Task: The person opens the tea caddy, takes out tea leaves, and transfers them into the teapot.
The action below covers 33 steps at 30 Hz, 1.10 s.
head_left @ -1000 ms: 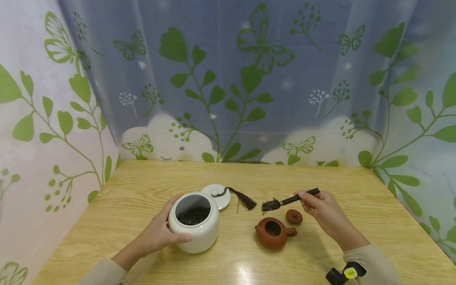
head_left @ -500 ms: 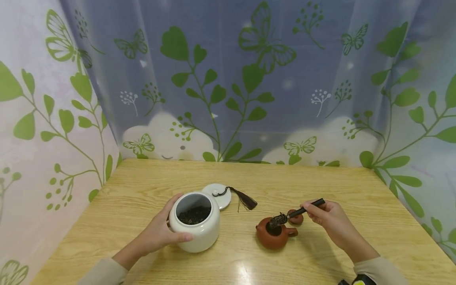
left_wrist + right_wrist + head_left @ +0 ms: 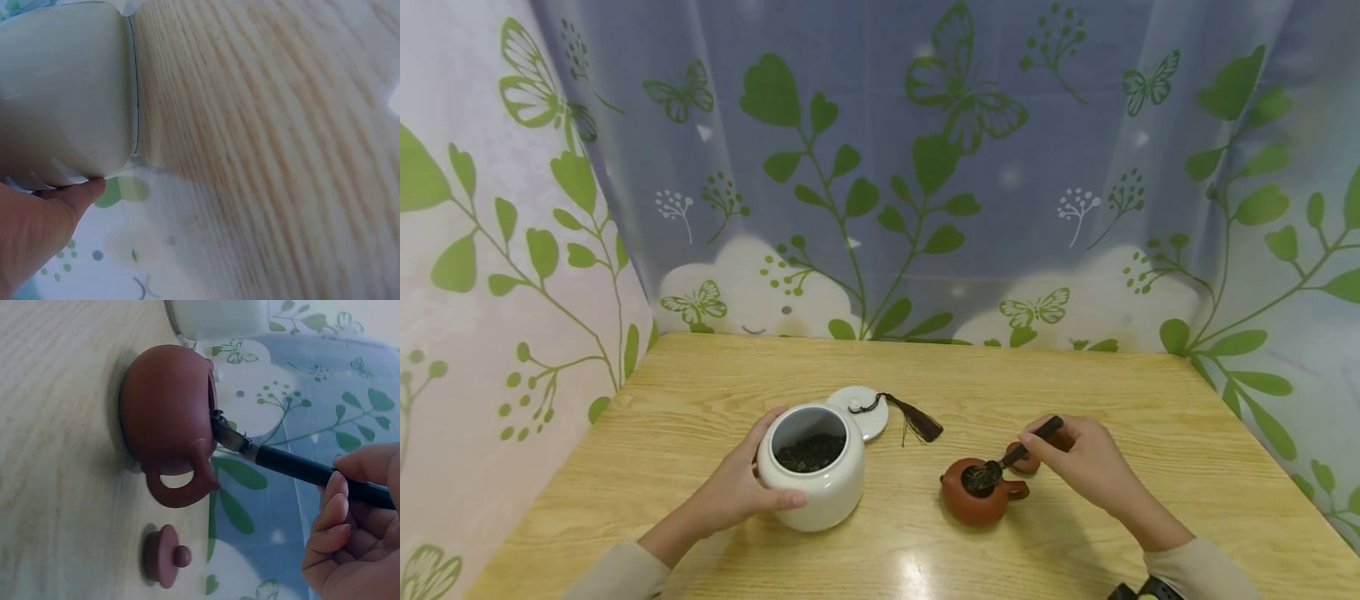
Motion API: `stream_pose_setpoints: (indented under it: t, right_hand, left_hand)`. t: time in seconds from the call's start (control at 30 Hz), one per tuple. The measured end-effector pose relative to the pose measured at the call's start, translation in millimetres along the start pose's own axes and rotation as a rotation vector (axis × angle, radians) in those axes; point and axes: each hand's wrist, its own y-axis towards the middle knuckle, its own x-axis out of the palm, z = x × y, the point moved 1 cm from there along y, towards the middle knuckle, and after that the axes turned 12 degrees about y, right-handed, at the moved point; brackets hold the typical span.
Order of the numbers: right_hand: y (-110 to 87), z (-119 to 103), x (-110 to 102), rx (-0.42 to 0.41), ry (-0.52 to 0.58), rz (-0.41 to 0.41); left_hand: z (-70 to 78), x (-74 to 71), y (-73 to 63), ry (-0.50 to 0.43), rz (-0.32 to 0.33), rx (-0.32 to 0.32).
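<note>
Jar [image 3: 816, 500], one, white, rests left of one red-brown teapot [image 3: 970, 502]; one black-handled scoop [image 3: 1041, 432] dips into the teapot's mouth; two lids lie nearby, a white lid [image 3: 874, 425] behind the jar and a brown lid [image 3: 164, 556] behind the teapot's handle. The left hand [image 3: 737, 486] holds the jar, thumb and fingers curved wide; the right hand [image 3: 1086, 465] pinches the scoop. A leaf-printed curtain [image 3: 880, 100] hangs behind the wooden table [image 3: 700, 379].

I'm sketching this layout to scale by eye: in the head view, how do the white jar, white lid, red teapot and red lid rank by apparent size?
1. White jar
2. Red teapot
3. White lid, partly behind the jar
4. Red lid, partly hidden
</note>
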Motion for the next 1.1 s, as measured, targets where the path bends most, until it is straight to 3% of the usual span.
stream_pose_setpoints:
  t: [0.2,0.57,1.1]
  right_hand:
    - [2.8,-9.8,3.1,-0.070,-0.116,-0.033]
    - [5.6,-15.9,7.3,-0.144,-0.128,-0.133]
    - [9.2,-13.3,4.5,-0.154,-0.130,-0.080]
  left_hand:
    - [-0.6,-0.2,-0.5,0.005,-0.005,-0.012]
    - [0.7,-0.4,-0.2,-0.001,-0.003,-0.002]
    - [1.7,-1.0,-1.1,0.000,-0.006,0.003]
